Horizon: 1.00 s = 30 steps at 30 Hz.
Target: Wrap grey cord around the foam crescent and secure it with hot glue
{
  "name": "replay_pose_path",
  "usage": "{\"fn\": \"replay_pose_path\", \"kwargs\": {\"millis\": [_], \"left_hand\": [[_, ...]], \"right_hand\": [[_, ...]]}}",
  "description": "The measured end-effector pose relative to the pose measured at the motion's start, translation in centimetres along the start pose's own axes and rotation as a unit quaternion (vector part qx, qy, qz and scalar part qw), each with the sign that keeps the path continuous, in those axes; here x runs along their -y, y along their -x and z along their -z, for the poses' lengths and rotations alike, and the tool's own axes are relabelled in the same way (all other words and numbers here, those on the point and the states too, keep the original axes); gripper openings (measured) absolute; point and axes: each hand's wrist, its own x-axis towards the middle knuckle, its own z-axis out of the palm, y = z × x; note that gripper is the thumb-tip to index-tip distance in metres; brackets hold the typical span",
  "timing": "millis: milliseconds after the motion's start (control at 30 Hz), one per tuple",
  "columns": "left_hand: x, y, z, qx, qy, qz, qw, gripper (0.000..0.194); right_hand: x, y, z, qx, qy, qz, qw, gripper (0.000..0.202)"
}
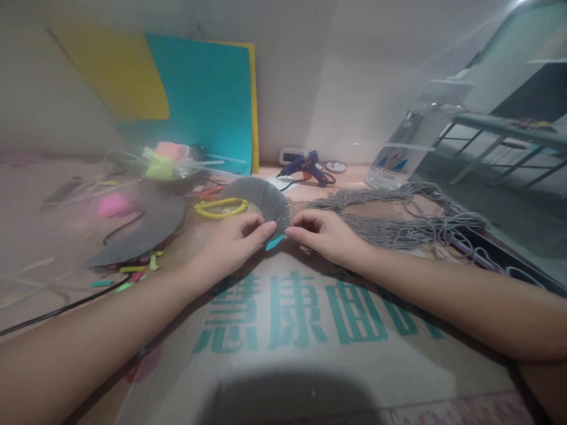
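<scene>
A curved piece wrapped in grey yarn (261,198) stands above the board, with a bare turquoise end (274,242) at its lower tip. My left hand (241,239) is closed on that lower part, thumb in front and the other fingers behind. Close against its right edge, my right hand (321,233) makes a pinch; whatever lies between those fingertips is too small to make out. Behind and to the right of this hand lies a loose skein of grey yarn (398,227). Yellow-handled scissors (221,208) rest just beyond my left hand.
A blue glue gun (310,168) lies by the wall, near a small white device (292,156). At right stands a clear plastic bottle (394,147). Turquoise and yellow sheets (204,100) lean at the back left. A grey flat piece (146,230) and colourful scraps (153,260) lie left.
</scene>
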Motion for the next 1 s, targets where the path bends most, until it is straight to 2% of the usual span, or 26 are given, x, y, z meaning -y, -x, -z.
{"fn": "replay_pose_path", "kwargs": {"millis": [133,267,433,567,700,833,900,1000], "left_hand": [[0.00,-0.09,-0.11,0.001,0.001,-0.021,1.000,0.040],[0.12,-0.16,-0.12,0.002,0.010,-0.021,1.000,0.041],[0.34,-0.26,-0.04,-0.008,0.020,-0.024,0.999,0.038],[0.29,-0.27,-0.02,-0.016,0.037,-0.006,0.999,0.038],[0.19,-0.20,0.04,-0.016,0.043,0.010,0.999,0.039],[0.42,-0.17,0.07,-0.030,0.033,0.007,0.999,0.040],[0.56,-0.18,0.02,-0.032,0.034,0.010,0.999,0.040],[0.64,-0.23,-0.07,-0.035,0.037,0.018,0.999,0.040]], "right_hand": [[0.15,0.06,0.00,0.011,0.000,0.001,1.000,0.020],[-0.09,-0.06,0.06,0.007,0.009,0.037,0.999,0.023],[-0.32,-0.14,0.21,0.015,0.036,0.063,0.997,0.041],[-0.46,-0.16,0.13,0.015,-0.007,0.066,0.998,0.048],[-0.70,-0.23,0.04,-0.055,-0.098,0.048,0.993,0.038],[-0.69,-0.34,0.22,-0.142,-0.114,0.055,0.982,0.023],[-0.59,-0.37,0.32,-0.157,-0.108,0.064,0.980,0.018],[-0.50,-0.33,0.36,-0.146,-0.082,0.076,0.983,0.016]]}}
